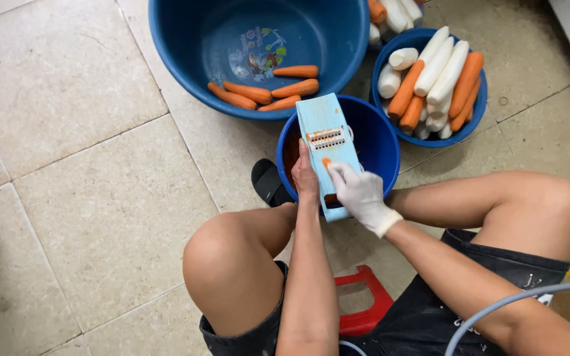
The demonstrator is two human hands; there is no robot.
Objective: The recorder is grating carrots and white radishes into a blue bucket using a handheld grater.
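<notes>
From the head camera, my left hand clamps the edge of the pale blue grater leaning over the small blue bowl. My gloved right hand pinches a carrot stub against it, mid-grating; it needs careful fingers near the blade.

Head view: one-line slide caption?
Gloved right hand grates carrot stub on light-blue slicer board over blue bowl; left hand steadies.

A grater lies slanted across the rim of a small bowl, set on the floor just before the person's knees. Beyond it to the left sits a big basin holding carrots. To the right, just beside, another bowl holds stacked carrots and radishes. A stool stands under the person.
</notes>
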